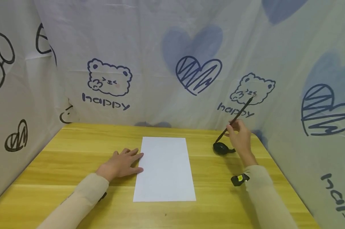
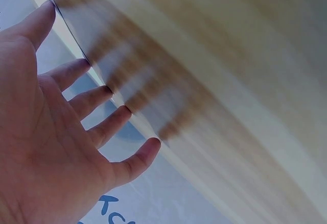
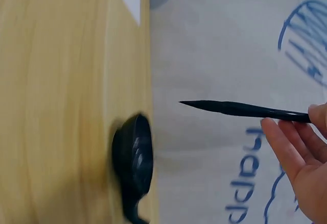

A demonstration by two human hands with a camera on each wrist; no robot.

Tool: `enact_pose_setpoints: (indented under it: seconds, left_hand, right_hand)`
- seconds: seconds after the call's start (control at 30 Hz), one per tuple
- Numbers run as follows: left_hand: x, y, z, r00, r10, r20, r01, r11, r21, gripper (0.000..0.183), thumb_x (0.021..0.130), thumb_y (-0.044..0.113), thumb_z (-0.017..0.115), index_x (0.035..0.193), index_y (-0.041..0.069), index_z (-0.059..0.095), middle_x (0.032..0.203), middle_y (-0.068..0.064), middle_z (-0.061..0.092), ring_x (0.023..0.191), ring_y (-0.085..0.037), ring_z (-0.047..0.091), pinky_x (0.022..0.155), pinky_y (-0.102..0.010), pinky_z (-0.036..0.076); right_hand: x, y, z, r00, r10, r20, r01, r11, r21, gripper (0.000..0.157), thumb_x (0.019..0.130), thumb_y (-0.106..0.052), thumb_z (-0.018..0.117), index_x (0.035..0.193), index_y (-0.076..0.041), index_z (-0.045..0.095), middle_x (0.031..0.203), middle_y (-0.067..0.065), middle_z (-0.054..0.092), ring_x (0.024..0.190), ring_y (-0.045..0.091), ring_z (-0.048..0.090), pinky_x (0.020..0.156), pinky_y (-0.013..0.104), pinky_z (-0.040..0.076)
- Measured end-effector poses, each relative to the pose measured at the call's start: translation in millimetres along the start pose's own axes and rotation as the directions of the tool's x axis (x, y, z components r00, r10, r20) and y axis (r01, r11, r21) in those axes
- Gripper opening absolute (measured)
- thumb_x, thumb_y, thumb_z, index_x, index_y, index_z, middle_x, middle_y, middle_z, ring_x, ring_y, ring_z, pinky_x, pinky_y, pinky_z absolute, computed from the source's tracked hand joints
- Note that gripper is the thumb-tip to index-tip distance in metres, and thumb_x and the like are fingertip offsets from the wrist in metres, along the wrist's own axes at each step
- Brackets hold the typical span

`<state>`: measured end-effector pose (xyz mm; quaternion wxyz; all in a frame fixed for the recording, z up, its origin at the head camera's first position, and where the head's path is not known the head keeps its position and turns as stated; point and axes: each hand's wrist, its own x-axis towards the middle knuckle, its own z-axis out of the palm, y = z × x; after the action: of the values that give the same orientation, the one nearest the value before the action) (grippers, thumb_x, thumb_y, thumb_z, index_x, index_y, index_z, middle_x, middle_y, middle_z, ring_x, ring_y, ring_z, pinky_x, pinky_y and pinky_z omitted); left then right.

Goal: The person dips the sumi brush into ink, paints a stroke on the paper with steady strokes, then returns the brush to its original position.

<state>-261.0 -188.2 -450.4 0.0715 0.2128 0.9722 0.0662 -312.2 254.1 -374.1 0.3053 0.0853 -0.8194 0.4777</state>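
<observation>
My right hand (image 1: 240,137) pinches a dark brush (image 1: 241,111) between thumb and fingers, its shaft slanting up to the right. The brush's black pointed tip (image 3: 202,104) is above the table, close over a small black ink dish (image 1: 220,148) with a curved handle. In the right wrist view the dish (image 3: 134,155) shows a shiny dark inside. With fingers spread, my left hand (image 1: 121,164) rests on the table, its thumb and index fingertips on the left edge of a blank white sheet of paper (image 1: 164,168).
The yellow wood-grain table (image 1: 104,136) reaches back to a pale curtain (image 1: 149,38) printed with hearts, bears and lettering. More curtain stands along the left and right sides. A black wrist camera (image 1: 240,179) sits at the right sleeve.
</observation>
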Motion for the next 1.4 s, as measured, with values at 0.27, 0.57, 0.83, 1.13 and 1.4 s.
enact_pose_setpoints:
  seconds: [0.27, 0.57, 0.83, 1.13, 1.4]
  left_hand:
    - [0.0, 1.6, 1.1, 1.000, 0.001, -0.001, -0.001, 1.000, 0.001, 0.075, 0.099, 0.060, 0.057, 0.157, 0.015, 0.044, 0.165, -0.019, 0.038, 0.145, -0.047, 0.041, 0.108, -0.080, 0.030]
    - [-2.2, 3.5, -2.3, 1.000, 0.000, 0.001, 0.000, 1.000, 0.006, 0.075, 0.099, 0.059, 0.058, 0.157, 0.015, 0.045, 0.164, -0.019, 0.039, 0.144, -0.046, 0.042, 0.108, -0.079, 0.032]
    - [-1.3, 2.5, -0.8, 1.000, 0.000, 0.003, 0.000, 1.000, 0.001, 0.076, 0.098, 0.060, 0.058, 0.158, 0.015, 0.044, 0.165, -0.019, 0.039, 0.145, -0.046, 0.041, 0.108, -0.080, 0.031]
    - [0.1, 2.1, -0.6, 1.000, 0.001, 0.005, -0.001, 1.000, 0.004, 0.076, 0.098, 0.061, 0.058, 0.158, 0.016, 0.044, 0.165, -0.018, 0.038, 0.145, -0.046, 0.041, 0.108, -0.079, 0.031]
    - [0.4, 0.4, -1.7, 1.000, 0.000, 0.010, 0.000, 1.000, 0.003, 0.076, 0.098, 0.061, 0.058, 0.158, 0.016, 0.044, 0.165, -0.018, 0.038, 0.146, -0.046, 0.040, 0.109, -0.080, 0.030]
  right_hand:
    - [-5, -36, 15.7, 0.990, -0.031, 0.135, 0.015, 0.993, 0.115, 0.020, 0.099, 0.009, 0.059, 0.116, 0.018, 0.057, 0.102, 0.036, 0.063, 0.095, 0.047, 0.067, 0.072, 0.037, 0.063]
    - [-2, -22, 45.8, 0.978, -0.021, 0.209, -0.018, 0.983, 0.183, 0.022, 0.103, 0.002, 0.057, 0.122, 0.013, 0.055, 0.110, 0.035, 0.062, 0.105, 0.049, 0.068, 0.077, 0.043, 0.062]
    - [-9, -29, 65.2, 0.964, -0.036, 0.265, -0.035, 0.966, 0.257, 0.021, 0.102, -0.001, 0.059, 0.121, 0.009, 0.057, 0.112, 0.028, 0.062, 0.107, 0.046, 0.066, 0.078, 0.039, 0.063]
    - [-13, -36, 77.8, 0.955, -0.034, 0.295, -0.049, 0.962, 0.269, 0.020, 0.102, 0.000, 0.060, 0.120, 0.009, 0.058, 0.111, 0.030, 0.063, 0.105, 0.044, 0.067, 0.079, 0.041, 0.063]
    - [-17, -44, 89.4, 0.953, -0.040, 0.299, -0.046, 0.960, 0.275, 0.019, 0.102, 0.000, 0.060, 0.119, 0.007, 0.058, 0.108, 0.028, 0.063, 0.100, 0.041, 0.067, 0.076, 0.038, 0.064]
